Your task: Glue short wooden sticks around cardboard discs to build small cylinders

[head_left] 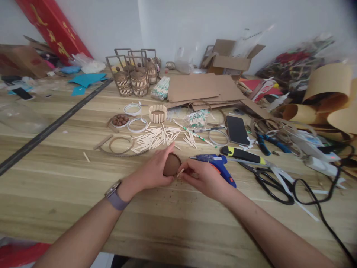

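Note:
My left hand point(154, 167) is curved round the left side of a small brown cardboard disc point(171, 164) with a ridged rim, thumb and fingers gripping its edge. At the disc's lower right edge, my right hand point(202, 176) pinches a short pale wooden stick point(180, 172). Whether the stick touches the rim I cannot tell. Just beyond the hands lies a loose heap of short wooden sticks point(156, 137). A blue glue gun point(219, 162) rests to the right, behind my right hand. Farther back stands a small ring of upright sticks point(158, 114).
Black scissors point(275, 186), a yellow-black utility knife point(242, 154), a phone point(237, 129) and blue-handled pliers point(262, 144) lie on the right. Stick-covered baskets with handles point(138, 83) stand at the back beside cardboard sheets point(192, 87). A bowl of brown balls point(120, 120) sits left of centre.

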